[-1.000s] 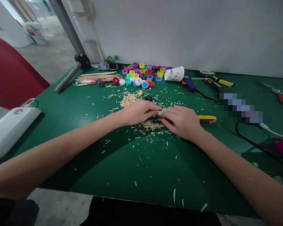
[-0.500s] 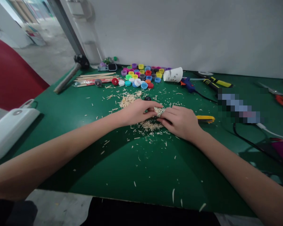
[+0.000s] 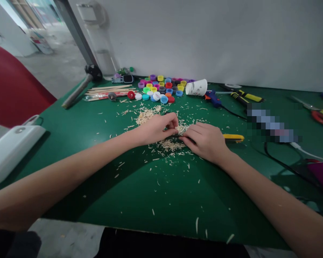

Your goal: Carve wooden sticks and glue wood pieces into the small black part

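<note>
My left hand point(image 3: 161, 125) is over the pale wood shavings point(image 3: 172, 144), its index finger bent down and its thumb stretched toward the right hand. Its fingers are curled in a pinch, and whatever lies between the tips is too small to make out. My right hand point(image 3: 204, 139) rests on the table just to the right, fingers pressed together and pointing left. What it grips, if anything, is hidden under the fingers. More shavings show between the two hands, and a thicker heap point(image 3: 144, 116) lies beyond my left wrist. A yellow tool handle point(image 3: 233, 137) pokes out right of my right hand.
Colourful bottle caps point(image 3: 156, 96), a tipped paper cup point(image 3: 196, 87) and a blue glue gun point(image 3: 212, 99) lie at the back of the green table point(image 3: 140, 193). Wooden sticks point(image 3: 110, 88) and a hammer point(image 3: 78, 89) are back left. Scissors point(image 3: 319, 113) lie right, a white device point(image 3: 16, 150) left.
My left index finger, stretched out before, has bent down toward the thumb. The dark round object beyond that hand is now mostly covered. My right hand has hardly moved.
</note>
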A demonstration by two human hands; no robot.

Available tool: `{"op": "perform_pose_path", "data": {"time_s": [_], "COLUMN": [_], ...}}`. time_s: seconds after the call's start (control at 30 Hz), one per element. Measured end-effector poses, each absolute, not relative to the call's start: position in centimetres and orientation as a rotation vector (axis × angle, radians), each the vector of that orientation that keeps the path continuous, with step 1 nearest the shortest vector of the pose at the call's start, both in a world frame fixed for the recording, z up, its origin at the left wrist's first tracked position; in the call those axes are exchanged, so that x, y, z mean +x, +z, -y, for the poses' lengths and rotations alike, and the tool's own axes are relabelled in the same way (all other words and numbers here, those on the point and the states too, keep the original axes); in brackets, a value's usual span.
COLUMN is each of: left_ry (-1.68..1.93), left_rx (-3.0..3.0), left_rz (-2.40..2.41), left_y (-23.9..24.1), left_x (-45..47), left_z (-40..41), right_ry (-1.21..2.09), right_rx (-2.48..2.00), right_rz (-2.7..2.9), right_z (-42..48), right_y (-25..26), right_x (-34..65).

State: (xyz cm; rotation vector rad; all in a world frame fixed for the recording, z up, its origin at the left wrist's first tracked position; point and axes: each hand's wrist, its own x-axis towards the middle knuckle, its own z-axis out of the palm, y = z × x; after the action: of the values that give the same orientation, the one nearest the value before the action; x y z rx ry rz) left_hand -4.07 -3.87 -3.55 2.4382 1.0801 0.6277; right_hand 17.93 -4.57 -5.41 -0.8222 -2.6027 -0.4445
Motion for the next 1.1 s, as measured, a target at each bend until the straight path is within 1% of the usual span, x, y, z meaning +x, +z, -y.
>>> {"op": "perform_pose_path", "data": {"time_s": [0.17,0.33,0.4,0.73,1.1], "left_ry": [0.604,0.622,0.612,0.591,0.680], "left_rx": [2.416,2.412,2.419,2.348,2.303], "left_rz": [-1.082,-1.025,-1.026,-0.994,-0.974], "left_y": [-3.44,-3.36,-3.35,-3.35,-3.52], "left_x": [-4.05,-4.09,-4.13,-4.30,-4.27], "left_z": [3.89,4.02,4.05,4.09,3.68], "right_ry": [-0.449,-0.277,-0.260,-0.415,-0.397], "right_rx": [-0.841,-0.954,-0.970,-0.889,-0.901], "right_rz": [2.619,2.723,2.724,2.532,2.544], "right_z": [4.52,4.18,4.15,4.69,4.56], "right_y": [-5.29,-4.98,-4.92,-5.43,-5.57], "right_x": [17.83,17.59,17.57,17.97,18.11]}}
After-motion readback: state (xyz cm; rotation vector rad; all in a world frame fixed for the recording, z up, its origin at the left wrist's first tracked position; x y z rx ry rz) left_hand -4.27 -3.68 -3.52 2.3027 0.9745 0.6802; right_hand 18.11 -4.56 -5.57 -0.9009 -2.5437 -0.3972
